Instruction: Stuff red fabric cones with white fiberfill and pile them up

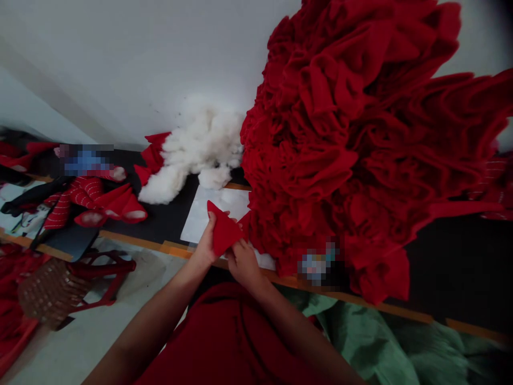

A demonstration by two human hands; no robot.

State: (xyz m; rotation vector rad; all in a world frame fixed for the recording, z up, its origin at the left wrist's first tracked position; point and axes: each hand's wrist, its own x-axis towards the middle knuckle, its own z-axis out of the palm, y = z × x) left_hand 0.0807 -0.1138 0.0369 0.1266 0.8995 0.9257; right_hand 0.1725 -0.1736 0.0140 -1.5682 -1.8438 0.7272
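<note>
Matt red felt triangle (223, 229) between left hand (207, 241), right hand (243, 263); smooth white paper sheet (230, 203) just beyond; fluffy white stuffing (200, 152) farther; rumpled red felt heap (316, 139) right.

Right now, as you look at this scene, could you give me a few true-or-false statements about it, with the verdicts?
1. The left hand and the right hand both hold a red fabric triangle. True.
2. A mound of white stuffing lies beside the big heap of red fabric. True.
3. The big heap of red fabric is really green. False: it is red; the green cloth lies beyond the table's near edge.
4. The red fabric triangle lies flat on the white sheet. False: the hands hold it up in front of the sheet.
</note>
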